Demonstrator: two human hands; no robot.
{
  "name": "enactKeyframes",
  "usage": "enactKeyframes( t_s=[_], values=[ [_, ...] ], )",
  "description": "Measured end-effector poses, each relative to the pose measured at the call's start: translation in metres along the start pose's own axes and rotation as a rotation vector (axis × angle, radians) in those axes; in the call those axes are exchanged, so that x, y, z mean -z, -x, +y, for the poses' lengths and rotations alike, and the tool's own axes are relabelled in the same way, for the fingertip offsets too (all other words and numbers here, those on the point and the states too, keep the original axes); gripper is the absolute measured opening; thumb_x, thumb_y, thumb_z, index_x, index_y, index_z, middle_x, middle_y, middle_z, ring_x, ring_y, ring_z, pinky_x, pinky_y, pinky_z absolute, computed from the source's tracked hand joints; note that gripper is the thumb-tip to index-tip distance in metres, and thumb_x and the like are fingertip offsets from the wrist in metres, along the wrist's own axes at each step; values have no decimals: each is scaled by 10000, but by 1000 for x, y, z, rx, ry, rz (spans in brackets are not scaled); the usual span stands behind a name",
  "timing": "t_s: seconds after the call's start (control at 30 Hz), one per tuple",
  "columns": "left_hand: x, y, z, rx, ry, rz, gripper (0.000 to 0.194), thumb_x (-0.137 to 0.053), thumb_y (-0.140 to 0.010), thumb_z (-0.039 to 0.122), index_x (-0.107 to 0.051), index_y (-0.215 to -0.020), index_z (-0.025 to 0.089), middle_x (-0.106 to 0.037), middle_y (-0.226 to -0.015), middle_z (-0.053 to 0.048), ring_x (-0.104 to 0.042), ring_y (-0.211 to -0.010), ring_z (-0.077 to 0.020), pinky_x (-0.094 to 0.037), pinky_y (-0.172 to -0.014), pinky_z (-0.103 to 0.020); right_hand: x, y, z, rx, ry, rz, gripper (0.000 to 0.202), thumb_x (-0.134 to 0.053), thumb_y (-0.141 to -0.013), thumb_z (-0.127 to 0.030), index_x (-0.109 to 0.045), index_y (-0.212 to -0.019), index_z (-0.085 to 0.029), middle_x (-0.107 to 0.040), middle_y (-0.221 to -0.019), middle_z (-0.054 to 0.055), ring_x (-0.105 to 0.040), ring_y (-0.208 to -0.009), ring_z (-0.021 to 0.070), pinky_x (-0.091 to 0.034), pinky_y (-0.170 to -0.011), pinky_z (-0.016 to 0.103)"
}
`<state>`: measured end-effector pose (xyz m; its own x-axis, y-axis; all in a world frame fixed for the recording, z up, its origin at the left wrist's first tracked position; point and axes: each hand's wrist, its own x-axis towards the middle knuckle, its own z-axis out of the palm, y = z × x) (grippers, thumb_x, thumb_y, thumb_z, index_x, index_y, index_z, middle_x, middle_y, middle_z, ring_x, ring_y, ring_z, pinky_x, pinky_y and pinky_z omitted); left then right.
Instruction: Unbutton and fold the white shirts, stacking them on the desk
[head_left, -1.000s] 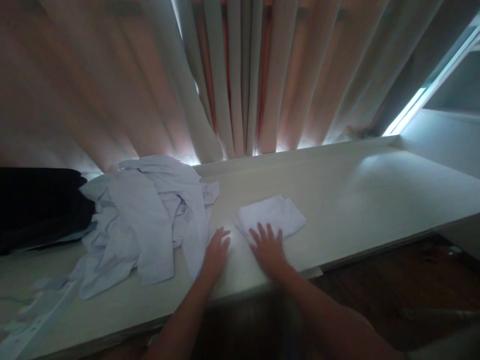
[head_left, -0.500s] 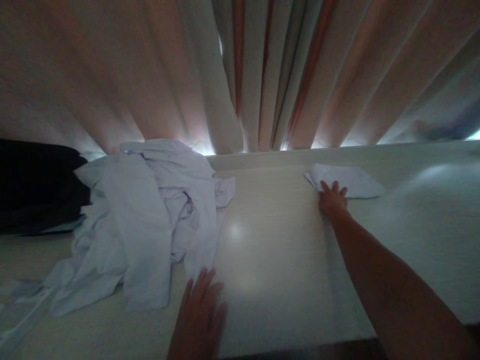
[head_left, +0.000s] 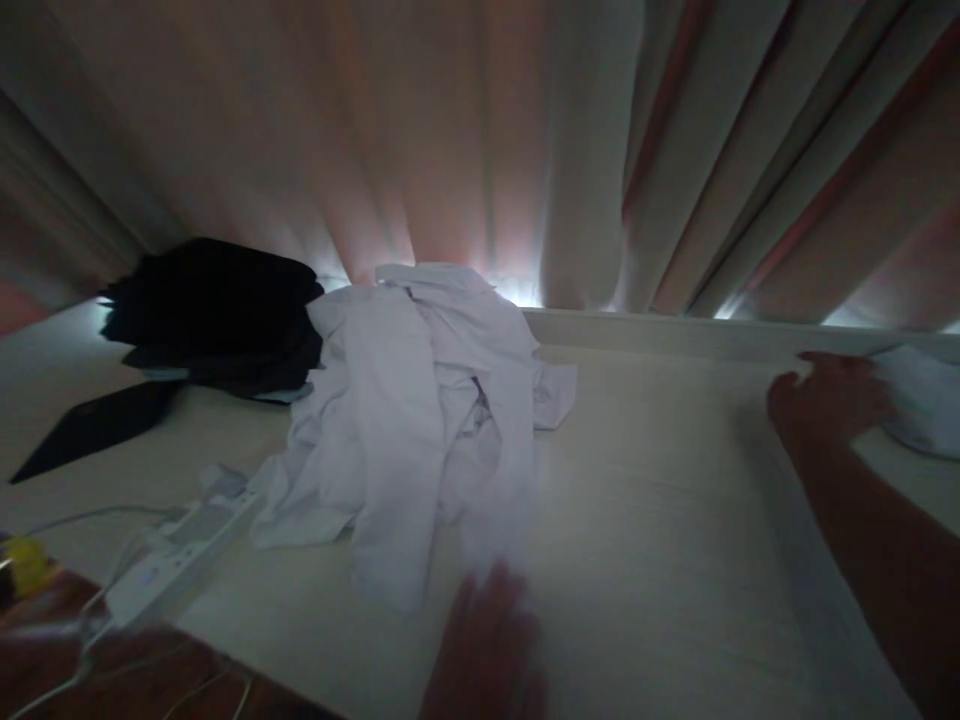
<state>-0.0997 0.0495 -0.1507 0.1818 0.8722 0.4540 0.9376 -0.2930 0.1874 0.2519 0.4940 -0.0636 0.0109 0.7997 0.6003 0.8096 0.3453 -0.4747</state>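
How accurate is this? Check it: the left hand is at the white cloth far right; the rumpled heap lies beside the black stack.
Not the left hand: the head view shows the right hand at the white cloth. The rumpled heap does lie beside the black stack.

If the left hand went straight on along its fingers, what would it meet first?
Most likely the rumpled white cloth; blur hides whether the left hand is touching its near edge.
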Motion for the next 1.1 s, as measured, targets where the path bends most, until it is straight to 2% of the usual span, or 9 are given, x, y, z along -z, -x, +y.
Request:
enactKeyframes(
  t_s=[0.03, 0.17, 0.3, 0.5, 0.63, 0.77, 0.87, 1.03, 1.1],
  values=[
    [-3, 1, 2, 15, 17, 15, 389, -630, -837, 387, -651, -1202, 255, -530, -1508, -107, -419, -1452, -314, -414, -1163, -553, -13, -1, -48, -66, 19, 42, 577, -280, -975, -599, -550, -1368, -275, -360, -1486, 234, -260, -1412, 513, -115, -1029, 826],
    [-17, 9, 7, 115, 89, 110, 374, -620, -833, 402, -666, -1179, 266, -572, -1470, -102, -478, -1409, -324, -460, -1127, -567, -84, 16, -237, 105, -221, -367, 526, -498, -942, -577, -561, -1306, -202, -608, -1312, 164, -610, -1152, 288, -475, -994, 465],
    [-16, 15, 5, 161, 223, 109, 438, -637, -835, 340, -645, -1270, 291, -640, -1385, -118, -549, -1347, -306, -535, -1064, -510, -141, 47, -340, -15, -223, -645, 486, -527, -946, -536, -566, -1221, -136, -686, -1167, 198, -650, -1079, 296, -483, -918, 402],
    [11, -3, 11, 184, 691, -267, 411, -563, -932, 425, -639, -1322, 321, -690, -1295, -92, -629, -1237, -242, -530, -1037, -368, -134, 69, -353, -108, -106, -597, 351, -418, -980, -389, -557, -1196, -149, -678, -1135, 186, -638, -1055, 287, -459, -879, 386],
    [26, -17, 24, 158, 801, -338, 358, -563, -927, 491, -704, -1191, 295, -743, -1117, -53, -679, -1075, -215, -524, -981, -334, -104, 99, -345, -109, -79, -617, 300, -611, -864, -429, -622, -980, -152, -694, -917, 139, -635, -864, 255, -436, -743, 323],
    [38, -23, 38, 292, 978, -511, 308, -632, -867, 502, -733, -1024, 257, -743, -977, -45, -663, -969, -229, -505, -915, -337, -52, 151, -342, -92, -110, -509, 364, -389, -971, -460, -566, -785, -202, -619, -723, 56, -549, -689, 199, -369, -658, 298],
    [45, -30, 40, 564, 1076, -316, 268, -604, -883, 452, -720, -877, 211, -728, -941, -64, -638, -932, -233, -490, -890, -341, 8, 195, -340, -71, -136, -391, 472, -274, -997, -545, -489, -729, -223, -544, -670, 7, -472, -632, 171, -340, -624, 287],
    [61, -63, 13, 1156, 1622, 281, 219, -706, -829, 354, -675, -966, 186, -699, -929, -49, -633, -851, -190, -506, -748, -273, 106, 255, -344, -142, -419, -221, 444, -401, -971, -581, -595, -872, -193, -653, -866, 58, -577, -810, 203, -449, -758, 321],
    [68, -76, 1, 1238, 1736, 288, 254, -663, -882, 415, -655, -950, 170, -669, -836, -42, -629, -737, -164, -512, -675, -266, 139, 275, -347, -231, -546, -170, 462, -445, -961, -575, -650, -1045, -170, -700, -1031, 112, -629, -1002, 264, -481, -870, 378]
  ],
)
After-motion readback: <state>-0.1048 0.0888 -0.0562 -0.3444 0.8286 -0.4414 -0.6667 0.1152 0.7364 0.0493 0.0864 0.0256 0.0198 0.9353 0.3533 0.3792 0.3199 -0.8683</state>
